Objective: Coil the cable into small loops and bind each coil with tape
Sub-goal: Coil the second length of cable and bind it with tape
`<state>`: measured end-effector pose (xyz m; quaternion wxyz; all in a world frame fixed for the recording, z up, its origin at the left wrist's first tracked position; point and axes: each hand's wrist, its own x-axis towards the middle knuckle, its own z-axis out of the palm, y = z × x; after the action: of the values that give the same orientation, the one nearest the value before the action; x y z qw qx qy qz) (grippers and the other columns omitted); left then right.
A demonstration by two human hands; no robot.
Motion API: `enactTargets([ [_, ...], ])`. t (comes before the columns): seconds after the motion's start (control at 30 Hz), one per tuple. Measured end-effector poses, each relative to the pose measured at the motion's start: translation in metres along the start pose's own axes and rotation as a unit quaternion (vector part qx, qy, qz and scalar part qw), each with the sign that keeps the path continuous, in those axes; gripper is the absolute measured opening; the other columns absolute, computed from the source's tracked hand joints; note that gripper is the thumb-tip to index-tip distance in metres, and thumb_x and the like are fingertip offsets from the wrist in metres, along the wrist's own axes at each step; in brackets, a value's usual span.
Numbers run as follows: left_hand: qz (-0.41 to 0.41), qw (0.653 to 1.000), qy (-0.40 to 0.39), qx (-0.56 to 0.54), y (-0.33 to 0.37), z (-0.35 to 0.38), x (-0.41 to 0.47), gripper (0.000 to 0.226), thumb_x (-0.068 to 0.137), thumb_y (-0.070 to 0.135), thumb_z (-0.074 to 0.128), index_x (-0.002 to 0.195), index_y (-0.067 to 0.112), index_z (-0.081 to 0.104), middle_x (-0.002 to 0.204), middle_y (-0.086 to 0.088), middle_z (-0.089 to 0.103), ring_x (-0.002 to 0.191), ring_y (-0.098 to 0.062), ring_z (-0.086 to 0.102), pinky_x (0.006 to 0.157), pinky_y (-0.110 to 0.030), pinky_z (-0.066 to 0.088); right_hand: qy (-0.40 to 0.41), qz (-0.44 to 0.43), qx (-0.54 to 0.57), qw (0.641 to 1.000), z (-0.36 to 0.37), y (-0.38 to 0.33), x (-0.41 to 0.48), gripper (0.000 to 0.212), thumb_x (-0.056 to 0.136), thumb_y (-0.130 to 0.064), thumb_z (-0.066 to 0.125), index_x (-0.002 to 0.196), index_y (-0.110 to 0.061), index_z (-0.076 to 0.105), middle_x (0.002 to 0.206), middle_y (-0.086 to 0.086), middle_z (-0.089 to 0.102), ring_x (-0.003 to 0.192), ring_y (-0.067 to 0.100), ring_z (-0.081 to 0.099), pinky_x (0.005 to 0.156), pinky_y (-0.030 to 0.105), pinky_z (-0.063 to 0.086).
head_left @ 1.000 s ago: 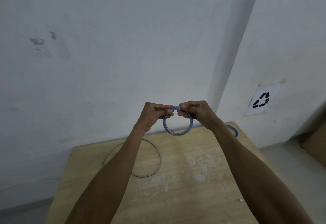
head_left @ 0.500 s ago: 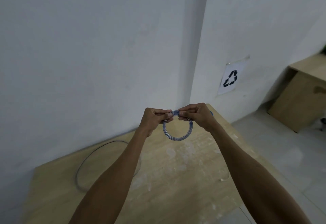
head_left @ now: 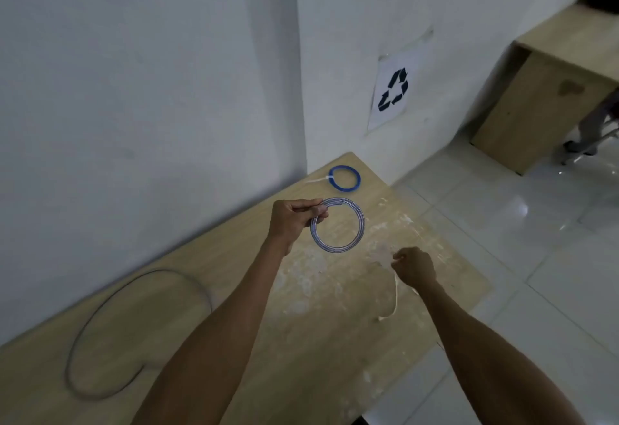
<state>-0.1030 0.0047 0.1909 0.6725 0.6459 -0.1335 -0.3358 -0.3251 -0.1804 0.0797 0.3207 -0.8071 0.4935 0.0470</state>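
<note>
Nearest, the right hand [head_left: 413, 265] pinches a thin pale tape strip [head_left: 396, 294] trailing onto the wooden table [head_left: 318, 341]. Beyond, the left hand [head_left: 294, 218] grips the round blue-and-white cable coil [head_left: 361, 223] by its upper-left rim, above the table. It looks light and springy, best held where turns overlap.

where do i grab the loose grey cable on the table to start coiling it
Probably pinch the grey cable at its near free end, where it hooks inward at the near left. It lies flat on the wooden table in one open curve, so come from above with fingertips; a mid-arc grip leaves two tails.
</note>
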Motion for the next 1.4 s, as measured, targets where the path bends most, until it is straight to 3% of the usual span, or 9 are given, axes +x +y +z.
enactTargets([
  [0.13, -0.018, 1.0, -0.016, 0.018, -0.022, 0.022, 0.015, 0.026, 0.082, -0.005, 0.079, 0.107, -0.008, 0.074, 0.093, -0.022, 0.078, 0.082, -0.033, 0.078, 0.08, -0.033, 0.063, -0.064, 0.063, -0.026, 0.996, 0.032, 0.041, -0.007, 0.023, 0.084, -0.026, 0.075, 0.093, -0.005, 0.078, 0.085, 0.013, 0.077, 0.078, 0.028, 0.075, 0.077, 0.037, 0.062],
  [0.37, -0.03, 0.999, -0.024, 0.038, -0.032, 0.028, 0.026, 0.028, 0.083, -0.006, 0.079, 0.11, -0.01, 0.073, 0.094, -0.023, 0.078, 0.082, -0.032, 0.077, 0.082, -0.036, 0.064, -0.13, -0.152, -0.185, 0.962, 0.057, 0.054, -0.036, 0.013, 0.087, -0.022, 0.068, 0.099, -0.025, 0.074, 0.114, -0.002, 0.058, 0.096, 0.023, 0.065, 0.078, 0.028, 0.048],
  [0.53, -0.029, 0.999, -0.018, 0.038, -0.03, 0.018, 0.02, 0.029, 0.084, -0.005, 0.079, 0.111, -0.009, 0.073, 0.095, -0.022, 0.078, 0.083, -0.032, 0.077, 0.083, -0.036, 0.063, -0.103, -0.165, -0.153, 0.969, 0.063, 0.057, -0.035, 0.01, 0.095, -0.019, 0.066, 0.1, -0.016, 0.074, 0.109, 0.004, 0.072, 0.097, 0.022, 0.07, 0.081, 0.028, 0.053],
  [0.63, -0.032, 0.998, -0.027, 0.04, -0.026, 0.008, 0.012, 0.029, 0.083, -0.004, 0.079, 0.111, -0.009, 0.073, 0.095, -0.022, 0.078, 0.085, -0.034, 0.078, 0.084, -0.038, 0.063, -0.04, -0.167, -0.05, 0.984, 0.06, 0.041, -0.026, 0.013, 0.086, -0.007, 0.075, 0.089, -0.018, 0.08, 0.09, -0.001, 0.079, 0.078, 0.013, 0.073, 0.078, 0.036, 0.062],
  [0.83, -0.035, 0.995, -0.082, 0.054, 0.005, -0.023, -0.015, 0.03, 0.083, -0.002, 0.08, 0.111, -0.01, 0.074, 0.098, -0.025, 0.077, 0.09, -0.039, 0.077, 0.084, -0.036, 0.063, 0.046, -0.194, 0.177, 0.964, 0.001, -0.08, -0.024, 0.01, 0.075, -0.017, 0.089, 0.078, -0.02, 0.08, 0.068, -0.008, 0.074, 0.057, -0.002, 0.065, 0.059, 0.015, 0.052],
  [1.03, 0.016, 0.994, -0.093, 0.063, 0.054, -0.068, -0.059, 0.03, 0.082, 0.0, 0.081, 0.11, -0.009, 0.074, 0.099, -0.025, 0.077, 0.089, -0.035, 0.077, 0.088, -0.039, 0.062, 0.083, -0.334, 0.179, 0.922, -0.038, -0.186, -0.047, 0.017, 0.094, -0.017, 0.072, 0.086, -0.005, 0.08, 0.067, -0.001, 0.073, 0.06, -0.004, 0.069, 0.065, 0.018, 0.056],
  [1.2, 0.057, 0.994, -0.054, 0.077, 0.084, -0.109, -0.098, 0.028, 0.083, -0.002, 0.081, 0.108, -0.01, 0.074, 0.096, -0.026, 0.077, 0.09, -0.039, 0.076, 0.085, -0.038, 0.063, 0.034, -0.402, 0.145, 0.904, -0.039, -0.243, -0.093, 0.011, 0.087, -0.015, 0.079, 0.078, -0.009, 0.081, 0.059, -0.005, 0.07, 0.051, -0.001, 0.055, 0.053, 0.015, 0.041],
  [1.3, 0.064, 0.993, -0.033, 0.095, 0.091, -0.129, -0.117, 0.026, 0.082, -0.002, 0.082, 0.106, -0.01, 0.075, 0.094, -0.026, 0.077, 0.088, -0.039, 0.077, 0.082, -0.036, 0.063, -0.094, -0.379, 0.221, 0.894, -0.036, -0.269, -0.122, 0.006, 0.087, -0.015, 0.079, 0.083, -0.012, 0.082, 0.076, -0.005, 0.078, 0.071, 0.007, 0.07, 0.068, 0.024, 0.058],
  [1.4, 0.065, 0.994, -0.026, 0.081, 0.093, -0.145, -0.132, 0.025, 0.083, -0.002, 0.081, 0.106, -0.01, 0.075, 0.096, -0.026, 0.077, 0.09, -0.039, 0.077, 0.085, -0.039, 0.063, -0.126, -0.382, 0.228, 0.887, -0.03, -0.287, -0.138, 0.008, 0.089, -0.015, 0.077, 0.092, -0.01, 0.083, 0.086, 0.003, 0.08, 0.084, 0.017, 0.076, 0.081, 0.032, 0.059],
])
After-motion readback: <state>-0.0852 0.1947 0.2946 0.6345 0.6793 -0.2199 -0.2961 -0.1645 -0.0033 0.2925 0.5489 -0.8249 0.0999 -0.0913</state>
